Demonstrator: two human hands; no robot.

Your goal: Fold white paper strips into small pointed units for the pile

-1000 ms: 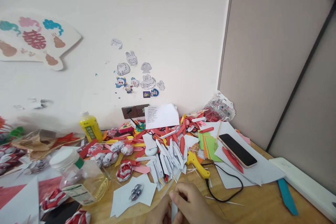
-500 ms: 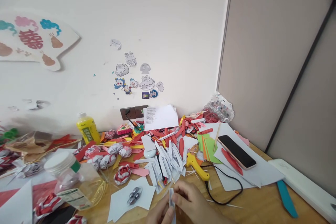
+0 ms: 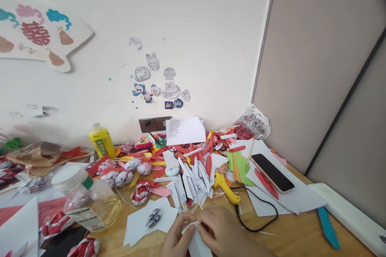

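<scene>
At the bottom centre, a piece of white paper (image 3: pixel 197 245) is held between both hands. My left hand (image 3: pixel 178 237) pinches its upper left edge with thumb and fingers. My right hand (image 3: pixel 219 227) grips the paper's upper right side, fingers curled and partly hidden. Just beyond the hands lies a heap of folded white paper strips (image 3: pixel 193 180). To the left, white paper (image 3: pixel 135 225) carries several shiny dark balls (image 3: pixel 154 217). A yellow glue gun (image 3: pixel 225 188) with a black cord lies right of the strips.
A clear jar (image 3: pixel 87 200) and a yellow bottle (image 3: pixel 101 140) stand on the left. Red-and-white paper rolls (image 3: pixel 140 194) lie nearby. On the right are a phone (image 3: pixel 272 172), green paper (image 3: pixel 243 168), a teal strip (image 3: pixel 328 228) and a long white case (image 3: pixel 350 213).
The paper between my hands now shows a wider face instead of a narrow edge. My left hand has shifted slightly left and up. The camera view has tilted slightly.
</scene>
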